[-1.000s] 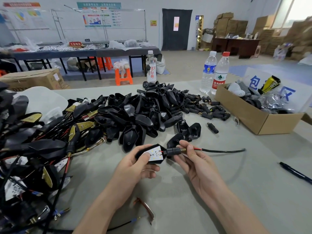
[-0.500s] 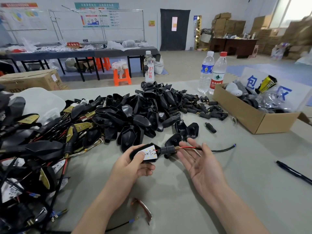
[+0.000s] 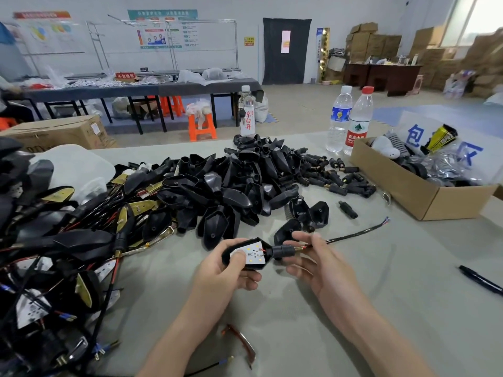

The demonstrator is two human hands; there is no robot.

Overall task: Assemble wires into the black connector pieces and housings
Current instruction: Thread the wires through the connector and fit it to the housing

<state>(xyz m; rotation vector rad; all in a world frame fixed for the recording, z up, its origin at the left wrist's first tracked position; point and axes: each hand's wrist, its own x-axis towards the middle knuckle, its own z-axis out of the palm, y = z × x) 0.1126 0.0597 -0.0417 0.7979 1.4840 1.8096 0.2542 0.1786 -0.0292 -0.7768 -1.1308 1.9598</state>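
Grey desk point(image 3: 381, 308) underneath; left hand point(image 3: 223, 273) fingers point(image 3: 251, 277) curl round a black housing point(image 3: 266, 251), thumb on its white board point(image 3: 254, 254). Right hand point(image 3: 324, 268) fingers point(image 3: 315, 240) pinch the wire point(image 3: 356, 233) just past the connector point(image 3: 281, 250) at the housing's neck. Loose housings point(image 3: 231, 183) lie heaped beyond, a cardboard box point(image 3: 408, 191) to their right.

three water bottles: a red-lettered bottle point(image 3: 247, 115) at 12 o'clock, a blue-label bottle point(image 3: 339, 119) and a red-cap bottle point(image 3: 359, 123) at 2 o'clock. two cardboard boxes: an open box point(image 3: 408, 194) at 3 o'clock, a closed carton point(image 3: 54, 131) at 10 o'clock. one pen point(image 3: 480, 280) at 4 o'clock. one lone connector point(image 3: 347, 210) at 3 o'clock. three loose housings point(image 3: 318, 212) just right of centre. housing heap point(image 3: 217, 186): too many to count. two hands at 6 o'clock, left hand point(image 3: 226, 270) and right hand point(image 3: 318, 265), with one held housing point(image 3: 250, 254) and one wire point(image 3: 353, 235).
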